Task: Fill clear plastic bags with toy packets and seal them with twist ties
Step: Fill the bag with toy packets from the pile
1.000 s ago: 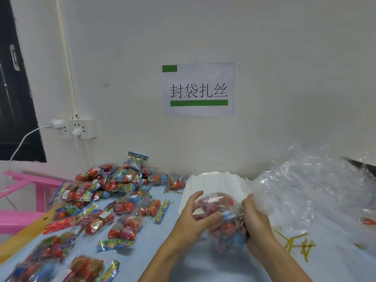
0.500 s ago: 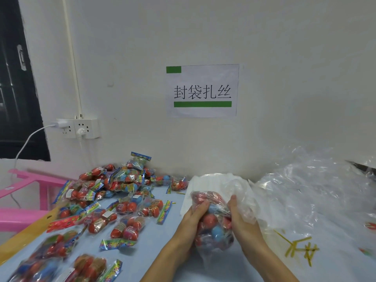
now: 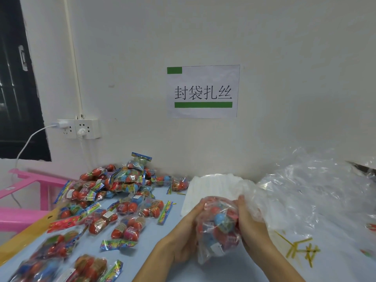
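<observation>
- Two bare hands hold one clear plastic bag (image 3: 218,226) between them, low and just right of centre; it is stuffed with red and blue toy packets, whose details blur through the film.
- The left hand (image 3: 183,239) cups the bag's left side, fingers curved against the plastic; its fingertips are hidden behind the bag.
- The right hand (image 3: 251,224) grips the bag's right side, fingers curled round it, thumb up near the top edge.
- The bag's mouth cannot be made out, so whether it is closed cannot be told.
- Right of the grip, a heap of crumpled clear plastic (image 3: 317,192) spreads to the frame edge, where it is cut off.
- Below that heap, right of the right wrist, yellow twist ties (image 3: 299,249) lie scattered on the pale blue table (image 3: 175,202).
- Behind the grip lies a white stack of flat bags (image 3: 211,182), partly covered by the plastic.
- Left of the grip, loose toy packets (image 3: 122,192) pile toward the wall; the nearest ones at lower left are blurred and cut off.
- Above, a paper sign (image 3: 203,91) hangs on the wall.
</observation>
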